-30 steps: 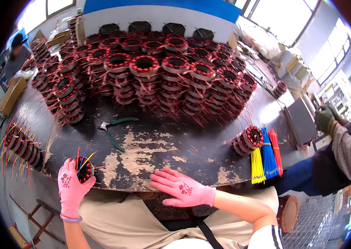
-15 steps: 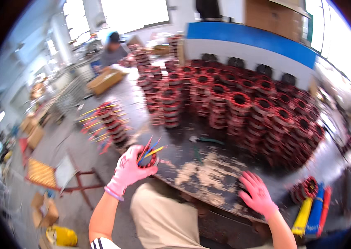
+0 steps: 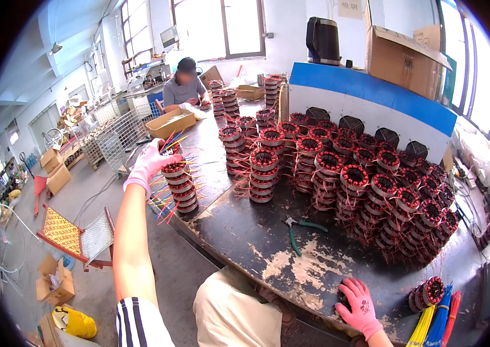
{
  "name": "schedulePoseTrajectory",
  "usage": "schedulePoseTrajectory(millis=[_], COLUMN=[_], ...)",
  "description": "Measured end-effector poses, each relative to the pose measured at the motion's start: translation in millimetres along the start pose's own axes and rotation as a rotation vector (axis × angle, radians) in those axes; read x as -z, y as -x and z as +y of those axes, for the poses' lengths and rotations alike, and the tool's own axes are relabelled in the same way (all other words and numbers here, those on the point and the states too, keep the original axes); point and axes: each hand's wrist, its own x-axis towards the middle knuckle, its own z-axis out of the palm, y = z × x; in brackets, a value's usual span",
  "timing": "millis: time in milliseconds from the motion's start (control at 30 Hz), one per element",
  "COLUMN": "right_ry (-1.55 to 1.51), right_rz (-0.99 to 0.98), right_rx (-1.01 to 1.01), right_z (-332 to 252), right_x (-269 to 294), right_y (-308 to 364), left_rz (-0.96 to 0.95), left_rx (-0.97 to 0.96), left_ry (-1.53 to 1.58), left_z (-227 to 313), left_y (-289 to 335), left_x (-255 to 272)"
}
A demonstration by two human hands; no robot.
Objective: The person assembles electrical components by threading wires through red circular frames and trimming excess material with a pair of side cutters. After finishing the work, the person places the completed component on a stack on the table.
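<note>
My left hand (image 3: 146, 163), in a pink glove, reaches out to the far left. Its fingers close round a small motor stator (image 3: 171, 150) with red, blue and yellow lead wires, at the top of a stack of wired stators (image 3: 184, 189) by the table's left edge. The palm hides part of that stator. My right hand (image 3: 358, 307), gloved too, rests on the near edge of the table with fingers spread and nothing visible in it. Further in from it lie green-handled pliers (image 3: 296, 226), their handles apart.
Many stacked stators (image 3: 355, 179) fill the table's middle and right. Near right lie a small stator pile (image 3: 427, 294) and yellow, blue (image 3: 439, 318) and red wire bundles. A cardboard box (image 3: 171, 123) stands past the left stack. Another person (image 3: 184, 87) sits at the far end.
My left hand has carried the stator from the near table edge forward and left, onto the wired stack. The right hand stays on the table edge. The view has shifted.
</note>
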Motion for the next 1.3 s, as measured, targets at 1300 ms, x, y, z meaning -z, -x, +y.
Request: schedulePoseTrajectory(millis=[1300], right_ry=[-0.043], right_rz=[0.058], right_rx=[-0.019], right_z=[-9.1], right_x=[-3.7], right_y=[3.0], left_rz=[0.044], left_rx=[0.125], left_ry=[-0.349], left_z=[-0.2], left_y=[13.5], left_x=[-34.1])
